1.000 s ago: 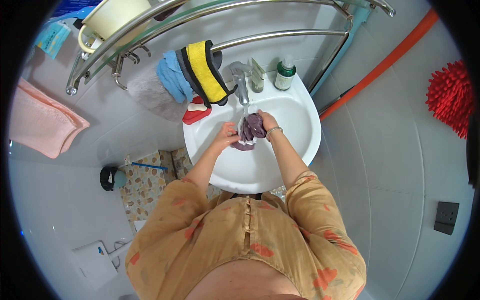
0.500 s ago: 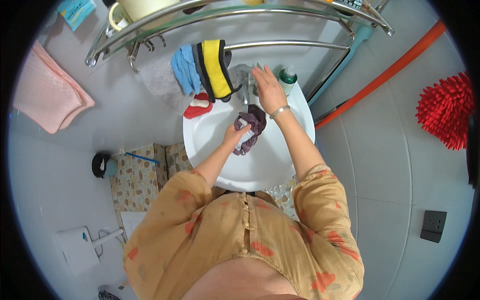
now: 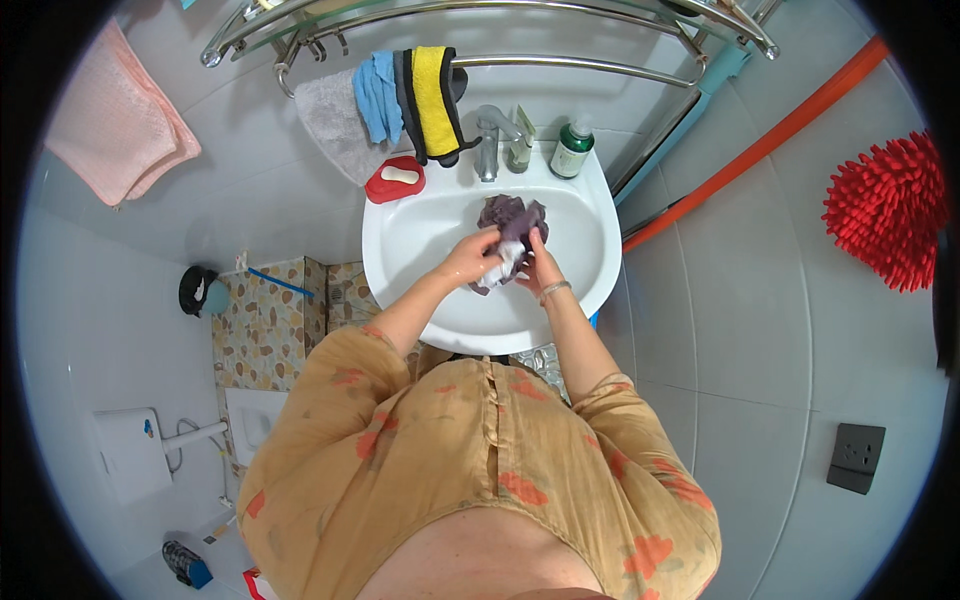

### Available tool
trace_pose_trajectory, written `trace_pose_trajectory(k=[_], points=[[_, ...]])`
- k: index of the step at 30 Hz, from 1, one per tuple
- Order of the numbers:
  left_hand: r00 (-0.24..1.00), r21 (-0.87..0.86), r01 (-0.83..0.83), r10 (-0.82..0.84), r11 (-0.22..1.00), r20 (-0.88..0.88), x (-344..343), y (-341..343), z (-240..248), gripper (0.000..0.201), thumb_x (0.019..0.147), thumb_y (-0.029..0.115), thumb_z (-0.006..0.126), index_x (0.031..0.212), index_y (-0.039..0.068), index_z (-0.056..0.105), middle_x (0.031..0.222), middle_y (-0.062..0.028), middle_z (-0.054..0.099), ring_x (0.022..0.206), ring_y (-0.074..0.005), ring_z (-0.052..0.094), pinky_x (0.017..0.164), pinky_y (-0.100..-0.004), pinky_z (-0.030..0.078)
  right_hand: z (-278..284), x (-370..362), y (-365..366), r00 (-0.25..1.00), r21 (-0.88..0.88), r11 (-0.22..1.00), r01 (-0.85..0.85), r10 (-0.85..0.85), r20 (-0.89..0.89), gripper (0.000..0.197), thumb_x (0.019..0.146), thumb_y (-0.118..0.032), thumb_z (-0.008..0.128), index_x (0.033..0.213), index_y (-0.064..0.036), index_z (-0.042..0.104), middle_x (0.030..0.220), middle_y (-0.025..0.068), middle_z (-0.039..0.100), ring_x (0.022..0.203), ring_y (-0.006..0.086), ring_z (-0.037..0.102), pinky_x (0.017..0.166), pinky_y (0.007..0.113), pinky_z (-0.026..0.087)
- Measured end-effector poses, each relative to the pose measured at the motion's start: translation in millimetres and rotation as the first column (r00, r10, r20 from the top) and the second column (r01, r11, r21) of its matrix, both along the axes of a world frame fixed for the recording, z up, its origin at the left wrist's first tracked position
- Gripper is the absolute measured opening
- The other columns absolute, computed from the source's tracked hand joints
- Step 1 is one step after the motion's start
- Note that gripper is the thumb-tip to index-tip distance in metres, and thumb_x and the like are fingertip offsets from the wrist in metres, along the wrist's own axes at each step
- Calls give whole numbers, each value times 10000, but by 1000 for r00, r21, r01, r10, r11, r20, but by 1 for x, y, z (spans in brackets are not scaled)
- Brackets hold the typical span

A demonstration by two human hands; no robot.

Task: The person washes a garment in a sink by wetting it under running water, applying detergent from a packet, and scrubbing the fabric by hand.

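Observation:
A crumpled purple cloth (image 3: 503, 212) with a white part is bunched over the basin of the white sink (image 3: 385, 265). My left hand (image 3: 470, 258) is closed on its left side. On the other side my right hand (image 3: 540, 264) grips the cloth too, with the fingers partly hidden behind it; a silver bangle circles that wrist. Just beyond the cloth stands the chrome faucet (image 3: 487, 150), its lever swung to the right. Which garment or cloth this is, the folds do not show.
A red soap dish (image 3: 378, 188) holding white soap (image 3: 400, 175) sits on the sink's back left corner. At the back right stand a green bottle (image 3: 571, 152) and a small tube (image 3: 520, 150). Cloths, including a yellow one (image 3: 433, 100), hang from the metal rail (image 3: 580, 65) above.
My right hand has left the faucet lever and come down onto the purple cloth. The view has tilted slightly, so the sink's back edge shows more.

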State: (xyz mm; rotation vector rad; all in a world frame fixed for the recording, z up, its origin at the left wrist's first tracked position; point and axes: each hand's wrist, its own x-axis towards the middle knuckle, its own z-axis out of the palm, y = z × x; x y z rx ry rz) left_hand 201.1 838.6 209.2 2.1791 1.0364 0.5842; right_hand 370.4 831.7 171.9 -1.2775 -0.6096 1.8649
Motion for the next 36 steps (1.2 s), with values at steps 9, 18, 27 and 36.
trace_pose_trajectory(k=[9, 18, 27, 36], points=[[680, -802, -57, 611, 595, 406, -15, 2, -40, 338, 847, 388, 568, 885, 52, 570, 1232, -102, 487, 1145, -209, 450, 935, -303, 363, 4, 22, 20, 860, 21, 963, 267, -228, -456, 365, 884, -331, 484, 1051, -17, 566, 963, 97, 634, 861, 219, 611, 819, 318, 470], [392, -794, 75, 714, 604, 580, -12, 2, 0, 527, 730, 80, 702, 1203, 68, 470, 1134, -57, 560, 1052, -183, 527, 927, -350, 402, 19, 27, 17, 993, 288, 952, 101, -81, -81, 273, 790, -103, 607, 1036, 4, 553, 941, 66, 623, 861, 160, 590, 797, 265, 454], [535, -628, 30, 518, 778, 667, -47, 16, 39, 371, 699, 69, 717, 1051, 42, 601, 974, -36, 628, 883, -126, 574, 844, -276, 424, 81, 69, 32, 916, 625, 779, -49, -214, 339, 487, 674, -74, 748, 1102, -91, 519, 816, 6, 598, 753, 93, 562, 677, 240, 479], [768, -329, -403, 511, 854, 386, -93, 11, 15, 210, 684, 110, 733, 787, 45, 563, 749, 10, 562, 692, -71, 504, 633, -234, 415, 75, 139, 33, 766, 635, 754, -168, -306, 566, 258, 627, -16, 660, 786, -86, 470, 647, -51, 465, 587, 84, 429, 563, 220, 386]])
